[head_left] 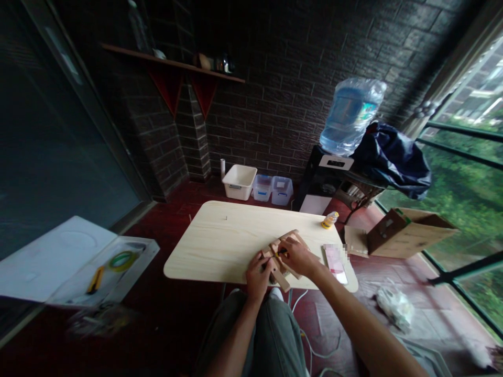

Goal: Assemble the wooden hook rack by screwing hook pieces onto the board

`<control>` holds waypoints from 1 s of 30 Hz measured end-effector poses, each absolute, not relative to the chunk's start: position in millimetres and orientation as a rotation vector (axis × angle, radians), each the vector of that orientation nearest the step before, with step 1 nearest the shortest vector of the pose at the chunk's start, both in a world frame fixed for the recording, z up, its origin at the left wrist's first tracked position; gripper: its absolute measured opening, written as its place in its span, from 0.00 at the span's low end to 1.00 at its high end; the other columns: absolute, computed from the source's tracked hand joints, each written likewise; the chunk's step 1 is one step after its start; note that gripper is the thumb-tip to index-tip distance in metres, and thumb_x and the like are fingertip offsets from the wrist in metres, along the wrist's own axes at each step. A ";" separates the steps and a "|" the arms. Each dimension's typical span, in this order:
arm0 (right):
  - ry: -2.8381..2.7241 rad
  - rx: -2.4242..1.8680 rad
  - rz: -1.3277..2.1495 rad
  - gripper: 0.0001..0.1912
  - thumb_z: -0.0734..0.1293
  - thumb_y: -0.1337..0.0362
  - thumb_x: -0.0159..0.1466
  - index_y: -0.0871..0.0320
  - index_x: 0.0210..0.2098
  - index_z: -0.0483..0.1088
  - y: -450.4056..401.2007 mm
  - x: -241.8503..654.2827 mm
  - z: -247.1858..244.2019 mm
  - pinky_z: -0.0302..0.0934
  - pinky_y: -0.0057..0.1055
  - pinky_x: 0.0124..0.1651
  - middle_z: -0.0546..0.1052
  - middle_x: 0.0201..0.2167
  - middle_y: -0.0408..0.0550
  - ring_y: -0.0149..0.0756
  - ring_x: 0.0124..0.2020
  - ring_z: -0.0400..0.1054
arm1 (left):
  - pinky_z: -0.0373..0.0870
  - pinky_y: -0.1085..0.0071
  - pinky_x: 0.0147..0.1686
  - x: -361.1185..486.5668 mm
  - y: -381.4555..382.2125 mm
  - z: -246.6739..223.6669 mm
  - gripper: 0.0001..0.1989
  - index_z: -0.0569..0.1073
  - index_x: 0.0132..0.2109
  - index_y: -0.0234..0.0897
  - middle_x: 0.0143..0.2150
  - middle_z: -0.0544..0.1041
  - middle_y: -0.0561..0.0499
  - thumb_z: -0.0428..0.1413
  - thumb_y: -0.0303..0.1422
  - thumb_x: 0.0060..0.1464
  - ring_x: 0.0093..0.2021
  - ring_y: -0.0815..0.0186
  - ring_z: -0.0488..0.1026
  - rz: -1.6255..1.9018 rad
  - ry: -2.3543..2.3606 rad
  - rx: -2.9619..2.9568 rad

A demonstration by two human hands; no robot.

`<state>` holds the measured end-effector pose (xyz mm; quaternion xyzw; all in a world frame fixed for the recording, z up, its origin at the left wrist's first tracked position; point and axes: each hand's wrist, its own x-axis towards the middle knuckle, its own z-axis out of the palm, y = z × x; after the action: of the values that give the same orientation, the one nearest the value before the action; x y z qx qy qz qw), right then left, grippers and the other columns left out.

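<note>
At the front edge of a pale wooden table [220, 235] lies an assembly of wooden pieces [281, 280], partly covered by both hands. My left hand [257, 275] is closed around its left side. Above the middle of the assembly, my right hand [291, 252] has its fingers wrapped round a small screwdriver [280, 253] with a yellow and black handle; its tip points left toward my left hand. The exact contact of the tip is too small to make out.
A small screw [226, 218] stands at the table's back left. Toward the right are a yellow-capped bottle [330, 220] and a phone [335, 263]. An open white case [137, 248] lies left of the table; a cardboard box [412, 233] is at the right.
</note>
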<state>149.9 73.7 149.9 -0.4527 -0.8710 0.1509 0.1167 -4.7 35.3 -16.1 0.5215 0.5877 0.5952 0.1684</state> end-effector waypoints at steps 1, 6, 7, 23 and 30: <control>-2.582 -1.314 0.418 0.10 0.67 0.73 0.64 0.59 0.44 0.74 74.3 147.3 151.4 0.63 0.32 0.52 0.75 0.46 0.52 0.38 0.48 0.70 | 0.78 0.56 0.57 -4.9 35.6 -16.5 0.10 0.84 0.41 0.45 0.54 0.83 0.46 0.58 0.39 0.61 0.54 0.55 0.81 1.687 1.681 1.489; -2.940 -1.107 0.134 0.07 0.65 0.73 0.66 0.59 0.42 0.75 73.7 128.4 166.0 0.65 0.33 0.52 0.76 0.45 0.54 0.41 0.50 0.70 | 0.78 0.58 0.57 -5.2 37.0 -19.0 0.10 0.84 0.41 0.44 0.53 0.83 0.45 0.58 0.39 0.61 0.53 0.56 0.81 1.677 1.706 1.503; -3.030 -1.032 0.042 0.07 0.66 0.73 0.66 0.59 0.40 0.75 73.3 124.6 169.1 0.65 0.34 0.53 0.77 0.44 0.54 0.43 0.51 0.69 | 0.78 0.58 0.57 -5.5 36.9 -19.0 0.10 0.84 0.41 0.44 0.53 0.83 0.45 0.59 0.39 0.61 0.53 0.56 0.81 1.682 1.702 1.504; -3.173 -0.939 -0.242 0.10 0.64 0.76 0.66 0.61 0.41 0.75 69.7 109.8 172.7 0.69 0.37 0.48 0.77 0.41 0.57 0.47 0.49 0.71 | 0.79 0.57 0.57 -7.2 30.6 -8.5 0.10 0.84 0.42 0.43 0.52 0.83 0.45 0.59 0.38 0.61 0.53 0.56 0.81 1.716 1.664 1.483; -3.168 -0.898 -0.257 0.10 0.64 0.75 0.67 0.61 0.42 0.76 64.4 121.7 169.2 0.67 0.41 0.54 0.77 0.46 0.59 0.48 0.52 0.69 | 0.78 0.56 0.57 -3.5 33.4 -14.7 0.08 0.84 0.40 0.44 0.53 0.83 0.45 0.61 0.39 0.59 0.54 0.54 0.80 1.717 1.731 1.452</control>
<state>121.7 64.4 169.2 -0.2709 -0.9561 -0.0776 -0.0803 -3.5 33.4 -14.7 0.5059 0.6029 0.5981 0.1513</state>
